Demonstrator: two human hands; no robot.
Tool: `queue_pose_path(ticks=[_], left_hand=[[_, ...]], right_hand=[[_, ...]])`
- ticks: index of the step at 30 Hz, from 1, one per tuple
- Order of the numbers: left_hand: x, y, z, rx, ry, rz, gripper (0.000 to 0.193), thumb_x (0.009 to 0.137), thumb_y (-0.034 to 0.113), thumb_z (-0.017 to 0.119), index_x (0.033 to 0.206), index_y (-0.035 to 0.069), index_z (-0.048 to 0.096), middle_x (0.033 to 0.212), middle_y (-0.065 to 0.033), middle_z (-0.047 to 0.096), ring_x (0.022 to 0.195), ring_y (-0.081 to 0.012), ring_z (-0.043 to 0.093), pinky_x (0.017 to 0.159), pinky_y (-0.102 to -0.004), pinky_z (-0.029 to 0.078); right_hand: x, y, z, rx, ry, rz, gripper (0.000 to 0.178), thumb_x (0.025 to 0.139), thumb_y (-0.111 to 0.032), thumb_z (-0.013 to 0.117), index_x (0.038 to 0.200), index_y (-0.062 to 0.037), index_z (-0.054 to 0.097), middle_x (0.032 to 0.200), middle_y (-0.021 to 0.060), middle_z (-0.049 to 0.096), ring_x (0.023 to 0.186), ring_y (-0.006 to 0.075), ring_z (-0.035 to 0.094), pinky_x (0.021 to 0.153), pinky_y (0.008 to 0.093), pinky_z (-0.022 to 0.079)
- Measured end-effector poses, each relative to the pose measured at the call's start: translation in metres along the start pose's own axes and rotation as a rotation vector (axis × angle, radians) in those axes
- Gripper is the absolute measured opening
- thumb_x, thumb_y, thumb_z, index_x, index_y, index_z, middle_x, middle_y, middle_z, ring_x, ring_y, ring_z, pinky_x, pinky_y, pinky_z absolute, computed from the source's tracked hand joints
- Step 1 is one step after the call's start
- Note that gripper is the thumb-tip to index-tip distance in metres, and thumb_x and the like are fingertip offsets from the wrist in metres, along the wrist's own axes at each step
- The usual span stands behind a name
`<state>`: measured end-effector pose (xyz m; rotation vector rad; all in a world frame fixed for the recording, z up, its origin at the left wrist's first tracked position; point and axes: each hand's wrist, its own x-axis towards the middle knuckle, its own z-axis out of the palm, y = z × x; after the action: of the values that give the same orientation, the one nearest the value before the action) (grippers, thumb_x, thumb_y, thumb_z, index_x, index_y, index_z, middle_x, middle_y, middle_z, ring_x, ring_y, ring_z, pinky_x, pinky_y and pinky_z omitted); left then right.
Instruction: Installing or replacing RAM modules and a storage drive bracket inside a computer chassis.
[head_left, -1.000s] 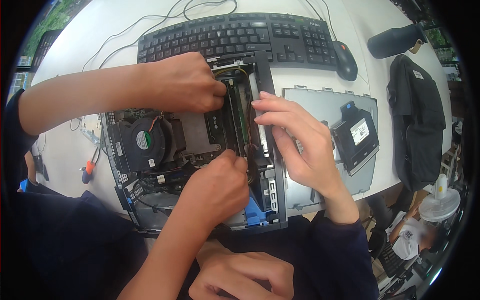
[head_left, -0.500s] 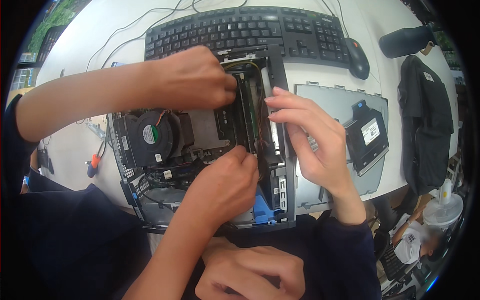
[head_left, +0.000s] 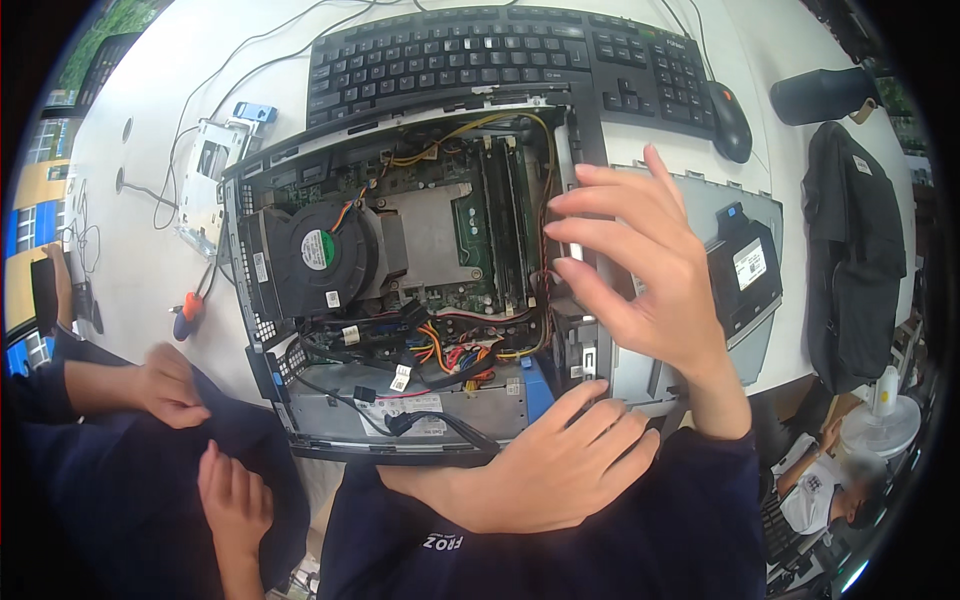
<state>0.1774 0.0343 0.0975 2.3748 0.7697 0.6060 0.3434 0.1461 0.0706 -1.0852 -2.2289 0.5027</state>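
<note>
An opened desktop computer case lies in front of me. Inside it are a round black fan, a grey metal plate, long dark memory slots and a bundle of coloured wires. My right hand hovers by the case's right side, empty, fingers spread and curved. Palm down, my left hand rests near the front right corner, close to a blue latch; its fingers are stretched out. A co-worker's two hands are left of the case, above that person's lap.
A black keyboard and mouse lie behind the case. To the right are a metal side panel with a black drive unit on it, a black bag and a dark bottle. A screwdriver and metal bracket lie left.
The co-worker's hands have left the case's inside and drawn back to the left, uncovering the board. My left hand has come up to the case's front right corner. My right hand shifted slightly.
</note>
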Motion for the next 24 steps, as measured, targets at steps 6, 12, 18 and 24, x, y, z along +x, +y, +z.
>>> queue_pose_path(ticks=[6, 12, 18, 24], left_hand=[[-0.031, -0.006, -0.026, 0.140, -0.053, 0.003, 0.038, 0.087, 0.023, 0.063, 0.119, 0.005, 0.069, 0.116, -0.0087, 0.065, 0.106, -0.0220, 0.062, 0.104, -0.0419, 0.045], [-0.087, -0.019, -0.154, 0.511, -0.097, -0.490, 0.035, 0.084, 0.030, 0.071, 0.107, 0.004, 0.066, 0.103, -0.0064, 0.064, 0.093, -0.0203, 0.061, 0.093, -0.0409, 0.046], [-0.030, -0.059, -0.114, 0.292, -0.082, -0.739, 0.039, 0.081, 0.037, 0.080, 0.094, 0.004, 0.063, 0.089, -0.0041, 0.063, 0.081, -0.0185, 0.059, 0.081, -0.0399, 0.048], [-0.009, -0.085, -0.096, 0.171, -0.167, -0.845, 0.050, 0.078, 0.043, 0.089, 0.082, 0.003, 0.060, 0.076, -0.0018, 0.062, 0.068, -0.0168, 0.058, 0.069, -0.0389, 0.049]], right_hand=[[0.033, 0.004, 0.012, -0.120, -0.217, -0.143, 0.060, 0.076, -0.029, 0.090, 0.126, -0.0024, 0.070, 0.137, 0.0091, 0.068, 0.126, 0.0285, 0.063, 0.127, 0.0583, 0.028], [0.033, 0.005, 0.023, -0.325, -0.297, -0.194, 0.070, 0.073, -0.041, 0.091, 0.124, 0.0035, 0.071, 0.137, 0.0122, 0.068, 0.126, 0.0254, 0.063, 0.128, 0.0505, 0.028], [0.042, -0.005, 0.025, -0.336, -0.289, -0.180, 0.077, 0.069, -0.045, 0.092, 0.123, 0.0045, 0.071, 0.138, 0.0138, 0.067, 0.127, 0.0287, 0.062, 0.126, 0.0488, 0.030], [0.037, -0.005, 0.023, -0.366, -0.299, -0.162, 0.075, 0.071, -0.046, 0.091, 0.124, 0.0032, 0.071, 0.139, 0.0133, 0.066, 0.130, 0.0295, 0.059, 0.126, 0.0503, 0.029]])
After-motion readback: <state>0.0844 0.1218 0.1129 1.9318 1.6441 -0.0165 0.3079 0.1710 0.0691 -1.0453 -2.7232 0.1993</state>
